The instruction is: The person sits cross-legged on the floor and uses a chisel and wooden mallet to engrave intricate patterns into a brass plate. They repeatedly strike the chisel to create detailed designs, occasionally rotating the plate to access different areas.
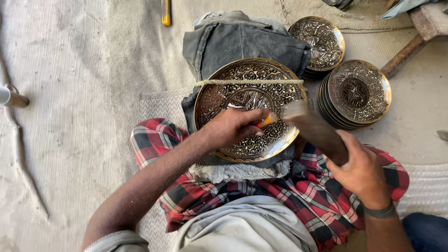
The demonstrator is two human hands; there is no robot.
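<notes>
A round engraved brass plate [224, 93] rests tilted on grey cloth padding in front of me, held down by a cord [247, 82] stretched across its upper part. My left hand [233, 127] lies on the plate and is closed around a small orange-tipped chisel [267, 120]. My right hand [361, 170] grips the handle of a wooden hammer [312, 126], whose blurred head is just right of the chisel tip over the plate's right edge.
Two stacks of similar engraved plates [357, 93] [319, 44] stand at the right. Folded grey cloth [233, 42] lies behind the plate. A red checked cloth [298, 191] covers my lap. A yellow-handled tool [166, 11] lies at the top, a wooden tool [403, 53] at upper right.
</notes>
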